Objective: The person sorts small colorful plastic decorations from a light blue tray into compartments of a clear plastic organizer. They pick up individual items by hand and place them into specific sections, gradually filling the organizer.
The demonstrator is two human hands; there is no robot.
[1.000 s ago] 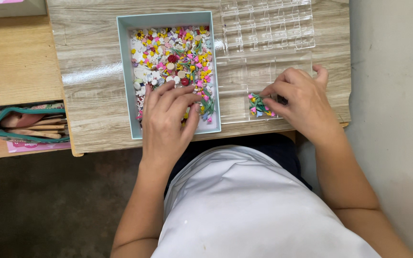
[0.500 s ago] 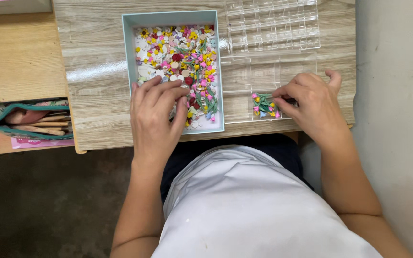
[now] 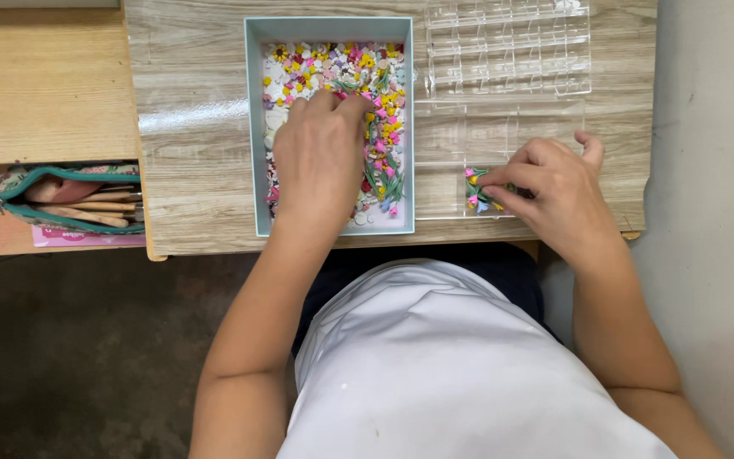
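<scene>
Here, the left hand [image 3: 320, 161] rests palm-down inside the pale blue tray [image 3: 253, 127], fingers extended and loosely spread over the mixed small pieces [image 3: 358, 72]. Whether its fingertips grip a piece cannot be told, as the hand covers them.

The tray is rectangular. Its long axis runs away from the person, toward the far edge of the wood-grain table [image 3: 189, 102]. The pieces inside are pink, yellow, white and green, and lie in no common direction.

The right hand [image 3: 554, 183] sits at the near right part of the clear compartment organiser [image 3: 507, 51], well apart from the left hand. Its fingers are curled, with thumb and forefinger pinched at a small cluster of green-stemmed pieces [image 3: 479, 191] lying in a near compartment of the organiser. The cluster is too small to give the direction of each stem.

The organiser lies just beside the tray, on its right, its long axis also running away from the person.

An open green pencil pouch [image 3: 65, 200] holding wooden sticks lies on the lower shelf at the left.
</scene>
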